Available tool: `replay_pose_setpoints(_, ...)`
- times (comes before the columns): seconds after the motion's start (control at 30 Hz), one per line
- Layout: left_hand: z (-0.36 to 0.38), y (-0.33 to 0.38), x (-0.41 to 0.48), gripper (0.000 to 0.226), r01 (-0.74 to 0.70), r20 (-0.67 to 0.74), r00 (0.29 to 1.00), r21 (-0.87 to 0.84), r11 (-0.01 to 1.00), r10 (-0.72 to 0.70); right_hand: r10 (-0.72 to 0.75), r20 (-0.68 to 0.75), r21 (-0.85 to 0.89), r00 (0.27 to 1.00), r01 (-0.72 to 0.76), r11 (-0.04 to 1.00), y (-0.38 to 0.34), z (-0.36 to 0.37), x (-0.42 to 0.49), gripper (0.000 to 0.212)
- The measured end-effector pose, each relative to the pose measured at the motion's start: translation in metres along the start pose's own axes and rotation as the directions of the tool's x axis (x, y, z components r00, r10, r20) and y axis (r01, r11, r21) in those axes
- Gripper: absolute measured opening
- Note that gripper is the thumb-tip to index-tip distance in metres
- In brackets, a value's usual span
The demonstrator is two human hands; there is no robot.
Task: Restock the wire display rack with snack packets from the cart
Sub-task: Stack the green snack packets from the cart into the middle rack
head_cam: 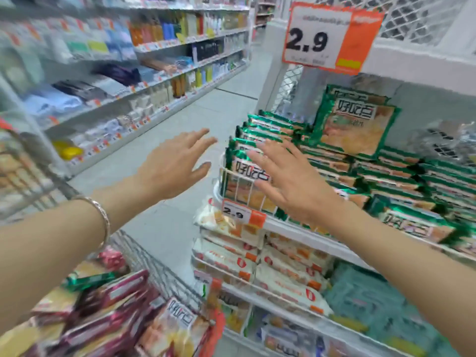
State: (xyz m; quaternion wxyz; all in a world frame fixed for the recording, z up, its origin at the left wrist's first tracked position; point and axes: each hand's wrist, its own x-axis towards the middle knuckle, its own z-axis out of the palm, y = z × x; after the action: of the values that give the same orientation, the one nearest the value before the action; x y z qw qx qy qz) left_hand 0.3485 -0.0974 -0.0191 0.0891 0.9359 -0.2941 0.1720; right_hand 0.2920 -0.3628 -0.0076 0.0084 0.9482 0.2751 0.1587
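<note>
Wire display rack (239, 181), top tier, left front corner: green snack packets (260, 173) stand in packed rows behind the wire front. One green packet (358, 127) stands propped face-out behind these rows. The rows blur together, so the packets cannot be counted. The right hand (291, 181) is over the front rows with its fingers straight and spread, gripping nothing. Blur hides whether the fingertips touch the packets. The left hand (172, 166), also flat, spread and holding nothing, hovers just left of the rack's corner, above the aisle floor (195, 119). A bracelet (103, 215) circles that wrist.

Below the top tier, white packets (283, 269) fill the second tier. The lower tiers are smeared and cut off by the frame's bottom edge. Two cards read 2.9: a small price tag (242, 212) on the rack's front edge and a large sign (329, 39) above the rack.

The cart (159, 269) stands at the rack's lower left, near its corner, heaped with maroon packets (110, 300). Stocked shelves (154, 73) line the far side of the aisle, left of the rack.
</note>
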Motion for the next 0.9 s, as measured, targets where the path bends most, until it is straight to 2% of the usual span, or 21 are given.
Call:
replay_pose_setpoints(0.1, -0.015, -0.050, -0.094, 0.049, 0.192, 0.058, 0.979, 0.033, 0.981, -0.193, -0.106, -0.026, 0.095, 0.994, 0.108, 0.990, -0.081, 0.038, 0.023, 0.054)
replay_pose_setpoints(0.23, -0.023, -0.089, -0.208, 0.049, 0.443, 0.171, 0.878, 0.064, 0.894, -0.447, -0.216, 0.028, 0.236, 0.976, 0.204, 0.950, -0.189, 0.090, 0.038, 0.050)
replay_pose_setpoints(0.33, -0.021, -0.108, -0.278, 0.053, 0.614, 0.275, 0.744, 0.077, 0.786, -0.608, -0.275, 0.172, 0.345, 0.946, 0.204, 0.916, -0.253, 0.127, 0.044, 0.051)
replay_pose_setpoints(0.47, -0.018, -0.124, -0.343, 0.051, 0.839, 0.253, 0.525, 0.008, 0.545, -0.812, -0.330, 0.313, 0.368, 0.891, 0.206, 0.906, -0.308, 0.163, 0.052, 0.050)
replay_pose_setpoints(0.57, -0.009, -0.128, -0.376, 0.052, 0.954, 0.281, 0.300, -0.101, 0.282, -0.912, -0.291, 0.448, 0.378, 0.845, 0.116, 0.919, -0.335, 0.184, 0.054, 0.051)
replay_pose_setpoints(0.63, -0.004, -0.127, -0.388, 0.052, 0.971, 0.318, 0.210, -0.177, 0.159, -0.925, -0.291, 0.500, 0.380, 0.816, 0.095, 0.920, -0.345, 0.199, 0.058, 0.051)
replay_pose_setpoints(0.7, -0.001, -0.126, -0.393, 0.048, 0.972, 0.321, 0.181, -0.201, 0.120, -0.930, -0.285, 0.530, 0.390, 0.799, 0.069, 0.918, -0.350, 0.214, 0.069, 0.055)
replay_pose_setpoints(0.77, -0.001, -0.126, -0.391, 0.045, 0.972, 0.323, 0.166, -0.215, 0.098, -0.932, -0.247, 0.566, 0.433, 0.787, -0.029, 0.901, -0.353, 0.230, 0.086, 0.061)
replay_pose_setpoints(0.83, -0.003, -0.129, -0.389, 0.043, 0.969, 0.328, 0.135, -0.243, 0.054, -0.935, -0.161, 0.570, 0.510, 0.805, -0.194, 0.838, -0.357, 0.248, 0.106, 0.061)
replay_pose_setpoints(0.9, -0.005, -0.132, -0.386, 0.041, 0.961, 0.335, 0.088, -0.275, -0.008, -0.938, -0.063, 0.573, 0.585, 0.817, -0.355, 0.729, -0.364, 0.268, 0.126, 0.061)
